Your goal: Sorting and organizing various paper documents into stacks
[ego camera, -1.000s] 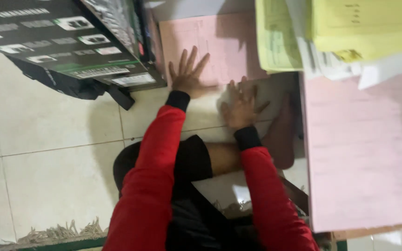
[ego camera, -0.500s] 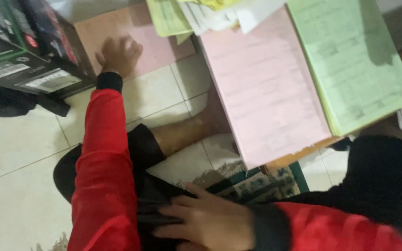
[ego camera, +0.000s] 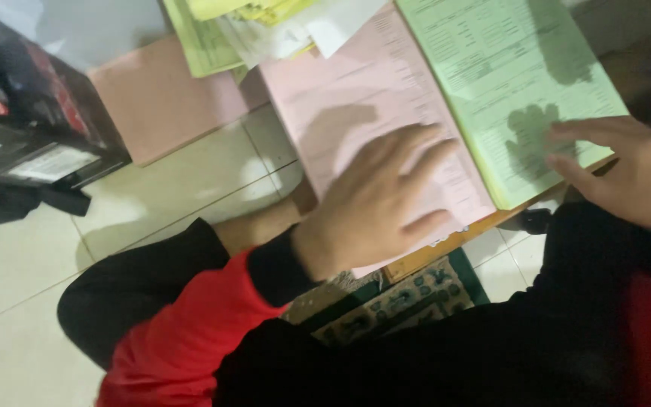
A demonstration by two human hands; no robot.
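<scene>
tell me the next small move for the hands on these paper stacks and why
Probably press the left hand flat on the pink stack and let the right hand pinch the near corner of the green stack. The left hand already lies spread over the pink sheets, and the right fingertips sit at the green stack's edge, neither hand holding a sheet.

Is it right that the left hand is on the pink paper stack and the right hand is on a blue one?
Not quite. The head view shows the right hand on the green paper stack, not a blue one. The left hand is indeed on the pink paper stack.
</scene>
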